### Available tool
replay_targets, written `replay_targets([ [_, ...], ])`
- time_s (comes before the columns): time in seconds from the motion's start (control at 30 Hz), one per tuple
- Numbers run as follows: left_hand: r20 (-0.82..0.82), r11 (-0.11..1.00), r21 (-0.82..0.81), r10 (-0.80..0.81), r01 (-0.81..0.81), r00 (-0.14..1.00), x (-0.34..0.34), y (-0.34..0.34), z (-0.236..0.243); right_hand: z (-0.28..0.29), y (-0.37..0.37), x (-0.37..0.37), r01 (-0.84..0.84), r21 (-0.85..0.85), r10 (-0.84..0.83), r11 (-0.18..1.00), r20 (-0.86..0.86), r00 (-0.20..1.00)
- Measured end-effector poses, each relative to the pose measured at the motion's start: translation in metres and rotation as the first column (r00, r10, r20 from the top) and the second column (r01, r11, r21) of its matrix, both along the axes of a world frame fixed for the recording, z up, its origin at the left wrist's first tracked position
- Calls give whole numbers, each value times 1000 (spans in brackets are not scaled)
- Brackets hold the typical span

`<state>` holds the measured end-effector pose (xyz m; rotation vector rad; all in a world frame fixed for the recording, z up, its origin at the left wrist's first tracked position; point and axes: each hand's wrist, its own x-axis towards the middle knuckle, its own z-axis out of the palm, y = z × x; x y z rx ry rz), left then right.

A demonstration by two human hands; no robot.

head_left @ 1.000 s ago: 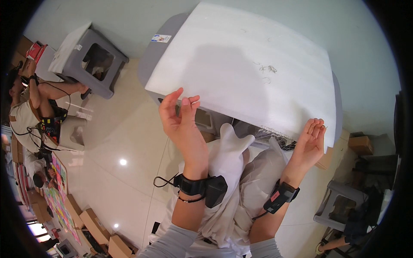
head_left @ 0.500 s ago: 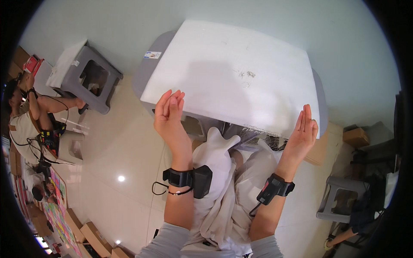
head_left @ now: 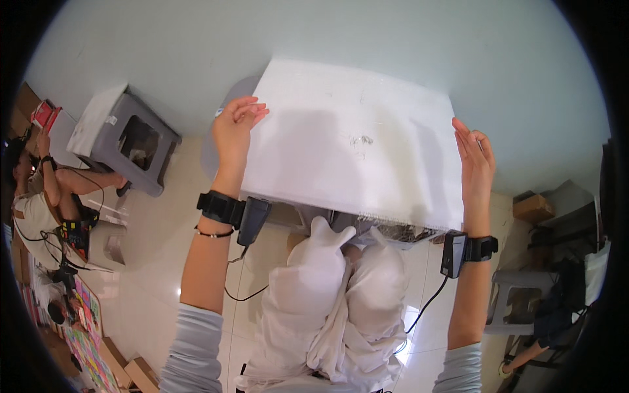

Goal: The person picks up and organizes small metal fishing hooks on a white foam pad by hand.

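Observation:
A white flat board or sheet (head_left: 393,177) with a frayed-looking front edge lies across grey plastic stools (head_left: 242,92). My left hand (head_left: 234,131) is raised at its left edge, fingers loosely bent and nothing seen in them. At the right edge, my right hand (head_left: 477,154) is held up with fingers stretched and slightly curled, also holding nothing. Whether either hand touches the board cannot be told. A small dark tangle of threads (head_left: 365,140) lies on the board's middle. Each wrist wears a black strapped device (head_left: 254,221) with a cable.
Beneath the board's front edge is a dark, wiry tangle (head_left: 403,231), close to my knees. At left, a person (head_left: 49,190) sits near another grey stool (head_left: 141,141). To the right are a cardboard box (head_left: 533,208), a grey stool (head_left: 521,298) and part of another person (head_left: 524,360).
Both hands have moved farther apart and forward, the left to the left edge and the right along the right edge. The board sits lower in view and more of the wall shows.

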<state>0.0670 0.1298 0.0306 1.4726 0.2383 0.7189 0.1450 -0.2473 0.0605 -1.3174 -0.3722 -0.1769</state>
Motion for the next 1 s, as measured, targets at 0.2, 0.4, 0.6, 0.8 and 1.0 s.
replay_targets([
  [0.2, -68, 994, 105, -29, 36, 997, 63, 52, -20, -4, 2, 76, -22, -216, 8, 976, -68, 998],
  [0.4, -102, 998, 61, 26, -20, 994, 103, 82, -33, -26, 9, 141, -15, -354, 0, 935, -43, 999],
  [0.6, -217, 727, 678, 344, -113, 914, 118, 88, -43, -30, 4, 162, 267, -679, -297, 684, 75, 952],
  [0.8, -106, 379, 915, 552, -136, 827, 107, 85, -47, -8, 3, 139, 419, -804, -122, 422, 408, 905],
  [1.0, -22, 501, 835, 441, -226, 897, 87, 68, -25, -13, 62, 67, -452, -646, 464, 615, -168, 870],
])
